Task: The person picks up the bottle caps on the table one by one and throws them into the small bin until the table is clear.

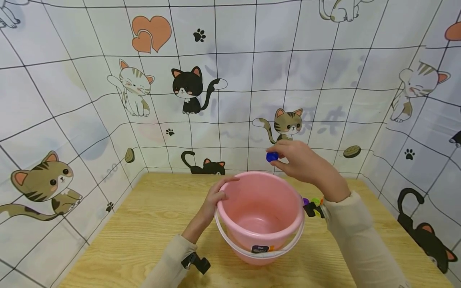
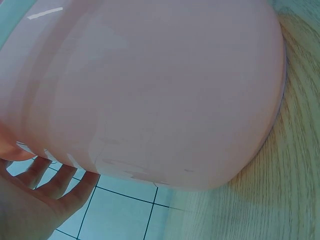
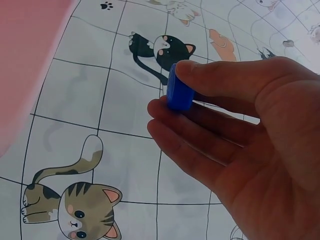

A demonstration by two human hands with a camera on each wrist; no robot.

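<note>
A pink bucket (image 1: 261, 222) with its white handle (image 1: 266, 254) lowered across the front stands on the wooden table; the inside that shows holds nothing. My left hand (image 1: 212, 202) grips its rim at the left. In the left wrist view several fingers (image 2: 75, 192) lie against the outer wall of the bucket (image 2: 165, 100). Above the far right part of the rim, my right hand (image 1: 299, 160) pinches a small round blue piece (image 1: 271, 157). The right wrist view shows this blue piece (image 3: 180, 90) between the thumb and fingertips.
Small purple, green and orange pieces (image 1: 316, 201) lie on the wooden table (image 1: 162, 216) right of the bucket, partly hidden by a black wrist device (image 1: 314, 209). Another black device (image 1: 196, 263) sits on the left sleeve. Cat-print cloth walls (image 1: 245, 72) enclose the back and sides.
</note>
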